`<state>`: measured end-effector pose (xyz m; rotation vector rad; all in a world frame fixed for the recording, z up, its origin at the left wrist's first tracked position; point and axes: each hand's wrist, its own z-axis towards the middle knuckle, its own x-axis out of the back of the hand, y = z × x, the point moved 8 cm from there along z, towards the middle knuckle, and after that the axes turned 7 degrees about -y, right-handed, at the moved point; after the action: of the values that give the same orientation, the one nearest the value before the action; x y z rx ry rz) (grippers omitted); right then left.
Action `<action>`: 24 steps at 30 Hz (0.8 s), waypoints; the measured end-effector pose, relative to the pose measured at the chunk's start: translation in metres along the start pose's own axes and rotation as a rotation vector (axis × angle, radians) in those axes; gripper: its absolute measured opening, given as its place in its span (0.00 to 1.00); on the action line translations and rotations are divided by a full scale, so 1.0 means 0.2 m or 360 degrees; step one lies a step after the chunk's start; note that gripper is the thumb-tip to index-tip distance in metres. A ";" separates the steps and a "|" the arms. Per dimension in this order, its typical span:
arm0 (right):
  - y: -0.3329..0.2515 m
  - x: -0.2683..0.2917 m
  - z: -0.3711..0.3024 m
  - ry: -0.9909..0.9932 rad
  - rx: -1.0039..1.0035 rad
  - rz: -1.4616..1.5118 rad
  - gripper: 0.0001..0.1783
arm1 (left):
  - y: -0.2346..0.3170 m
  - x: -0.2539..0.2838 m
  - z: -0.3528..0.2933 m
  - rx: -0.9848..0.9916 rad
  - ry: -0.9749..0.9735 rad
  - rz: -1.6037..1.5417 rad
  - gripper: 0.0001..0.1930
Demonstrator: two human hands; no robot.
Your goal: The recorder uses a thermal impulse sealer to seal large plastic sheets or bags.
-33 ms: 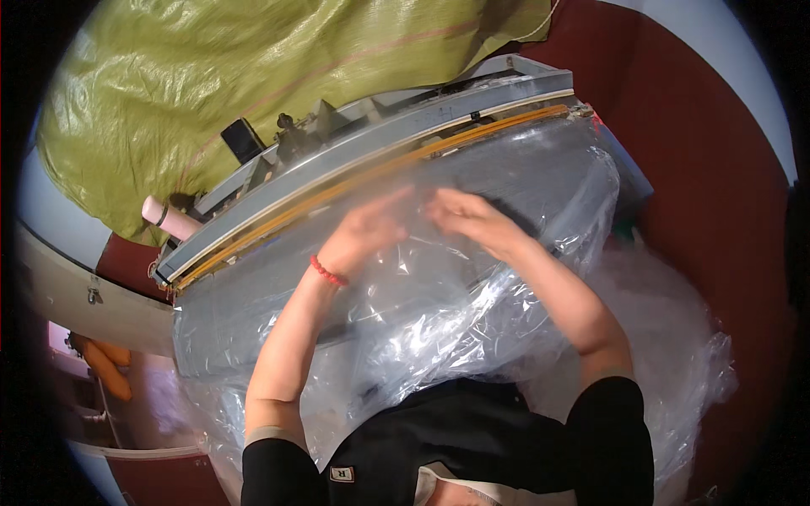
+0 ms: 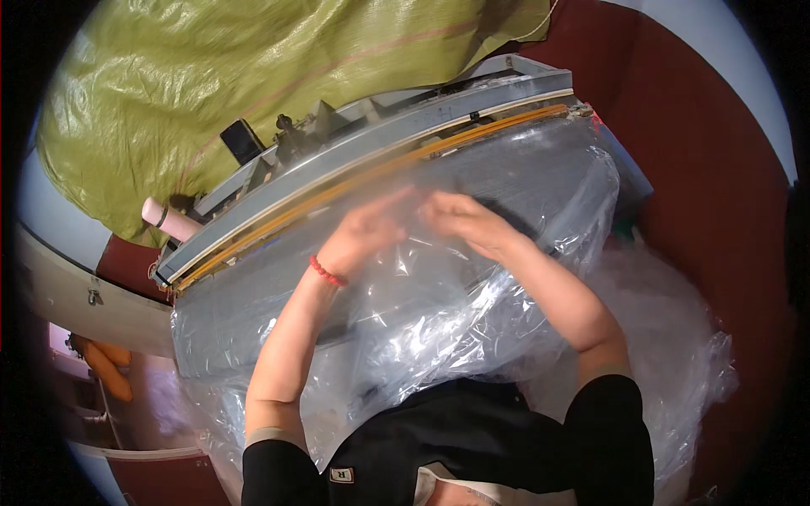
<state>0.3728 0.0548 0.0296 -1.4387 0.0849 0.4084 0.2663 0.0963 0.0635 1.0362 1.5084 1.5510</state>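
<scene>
Clear plastic film lies crinkled over a long dark grey work surface and hangs toward my body. My left hand, with a red beaded bracelet at its wrist, is over the film with fingers pointing inward. Facing it, slightly to the right, is my right hand, its fingers bent toward the left one. A small gap separates the fingertips. Motion smears both hands, so whether either one grips the film cannot be made out.
Beyond my hands runs a long grey metal frame with an orange-yellow strip. A dark phone-like object and a pink cylinder are at its far side. A yellow-green woven sheet bulges behind. More film spreads at right.
My right hand has turned slightly and its fingers have shifted a little to the left. The left hand stays almost in place.
</scene>
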 end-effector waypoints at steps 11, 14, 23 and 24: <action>-0.04 0.86 -0.20 0.1035 0.0012 -0.1396 0.05 | -0.26 0.08 -0.28 0.0702 -0.0218 0.0153 0.09; -0.31 1.04 -0.53 0.1591 -0.0065 -0.2557 0.06 | -0.29 0.10 -0.56 0.0811 -0.0259 0.0035 0.07; -0.51 1.47 -0.89 0.2317 -0.0214 -0.2576 0.10 | -0.41 0.36 -1.21 0.0929 0.0058 0.0030 0.04; -0.52 1.47 -0.89 0.2311 -0.0221 -0.2578 0.10 | -0.41 0.41 -1.28 0.0958 0.0128 0.0128 0.05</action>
<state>0.7127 -0.0605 0.0134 -1.2107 0.0230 -1.9740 -0.0040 0.0680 -0.0103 1.3870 2.0789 1.2188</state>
